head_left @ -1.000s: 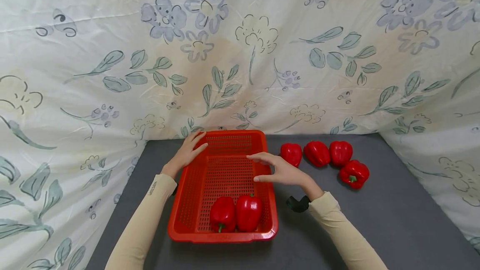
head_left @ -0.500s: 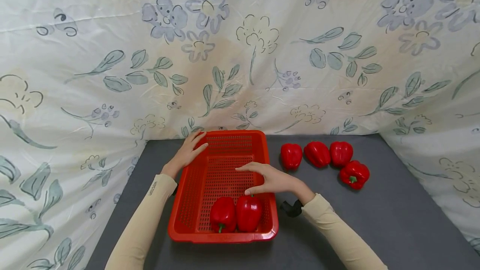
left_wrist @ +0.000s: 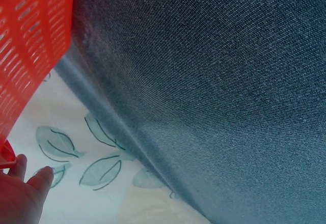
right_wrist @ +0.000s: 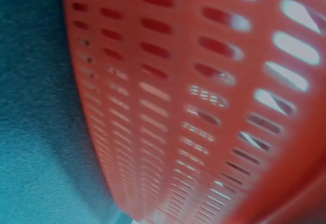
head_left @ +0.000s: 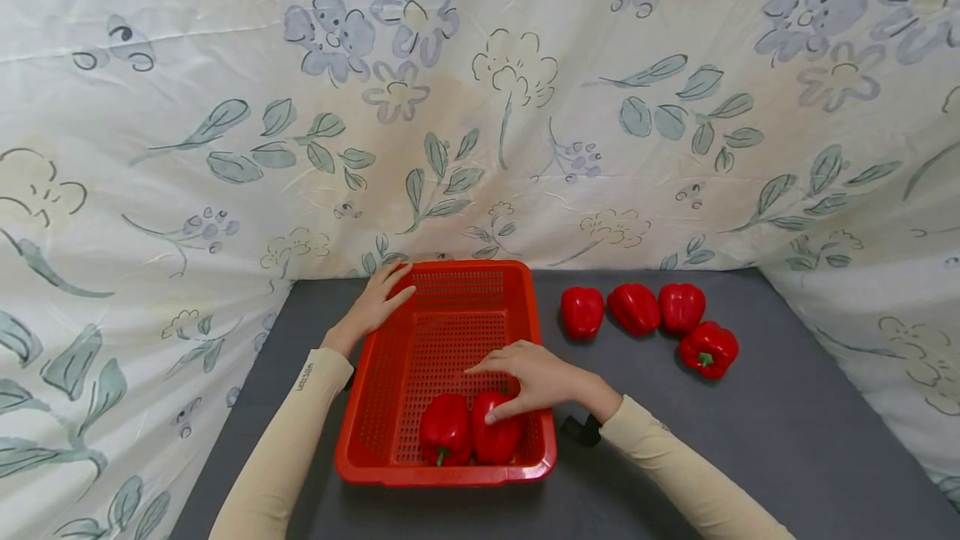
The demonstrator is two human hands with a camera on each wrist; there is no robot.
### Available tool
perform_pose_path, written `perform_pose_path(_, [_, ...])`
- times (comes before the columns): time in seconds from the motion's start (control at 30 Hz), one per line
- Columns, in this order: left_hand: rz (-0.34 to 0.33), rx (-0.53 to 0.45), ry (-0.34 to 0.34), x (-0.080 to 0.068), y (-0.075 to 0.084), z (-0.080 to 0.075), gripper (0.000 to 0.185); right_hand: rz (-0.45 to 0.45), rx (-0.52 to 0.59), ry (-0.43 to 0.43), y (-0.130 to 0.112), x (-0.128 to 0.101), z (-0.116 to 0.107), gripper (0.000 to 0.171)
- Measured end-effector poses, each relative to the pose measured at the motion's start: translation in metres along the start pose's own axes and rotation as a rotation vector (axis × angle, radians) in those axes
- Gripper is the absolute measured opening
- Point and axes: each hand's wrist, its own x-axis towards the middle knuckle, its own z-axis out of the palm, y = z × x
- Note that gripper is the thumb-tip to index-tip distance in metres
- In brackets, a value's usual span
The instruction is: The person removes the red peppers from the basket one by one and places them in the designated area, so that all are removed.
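Right hand [head_left: 536,380] draped over the pepper [head_left: 497,432] at the basket's [head_left: 447,475] 5 o'clock corner, grip loosely curved, not clamped. Probably light, firm, glossy-slick; best cupped round the shoulders. Left hand [head_left: 377,302] resting flat on the rim at 11 o'clock, grip relaxed.

Right hand [head_left: 542,379] lower, now down on the basket's right pepper [head_left: 497,438].

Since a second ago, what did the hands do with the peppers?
The right hand came back from over the far part of the basket toward the person and down; its fingers now rest on the right-hand pepper in the basket. The left hand stayed on the basket's far left corner. The other pepper in the basket and the four peppers on the table did not move.
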Motion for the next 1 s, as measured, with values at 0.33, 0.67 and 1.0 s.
perform_pose_path(0.33, [0.009,0.004,0.004,-0.0018,0.0006,0.0002,0.063,0.002,-0.180,-0.027,-0.0031,-0.0018,0.0079,0.068])
perform_pose_path(0.67, [0.004,0.006,0.011,-0.0017,0.0008,-0.0009,0.063,0.011,-0.259,-0.092,-0.0065,-0.0004,0.0048,0.069])
perform_pose_path(1.0, [0.011,0.015,0.007,-0.0004,-0.0001,0.0006,0.063,0.035,-0.282,-0.137,-0.0067,0.0005,0.0052,0.069])
